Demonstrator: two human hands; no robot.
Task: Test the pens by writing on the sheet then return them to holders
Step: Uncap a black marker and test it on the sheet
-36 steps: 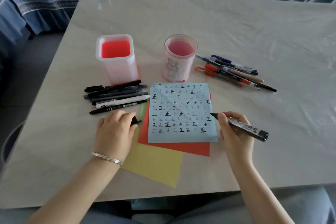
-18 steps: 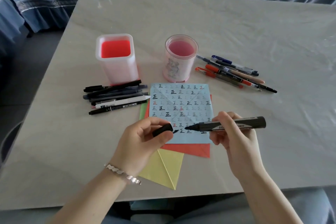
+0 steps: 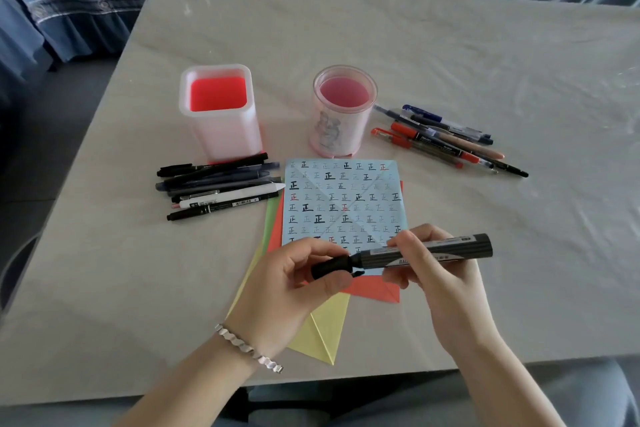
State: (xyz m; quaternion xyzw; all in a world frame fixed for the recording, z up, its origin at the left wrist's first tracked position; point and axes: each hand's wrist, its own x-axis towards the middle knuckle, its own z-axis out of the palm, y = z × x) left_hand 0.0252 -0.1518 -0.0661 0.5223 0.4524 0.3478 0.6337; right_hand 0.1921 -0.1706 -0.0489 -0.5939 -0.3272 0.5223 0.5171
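Over the near edge of the blue sheet (image 3: pixel 343 198), our left hand (image 3: pixel 291 284) pinches the black cap (image 3: pixel 330 267) at the tip end of the marker (image 3: pixel 426 250). Our right hand (image 3: pixel 440 288) grips the marker barrel. Both holders (image 3: pixel 221 128) stand just beyond the sheet's far edge.

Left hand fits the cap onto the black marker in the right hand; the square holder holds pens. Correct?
No: the head view shows the square holder empty. The left hand fits the cap onto the black marker in the right hand.
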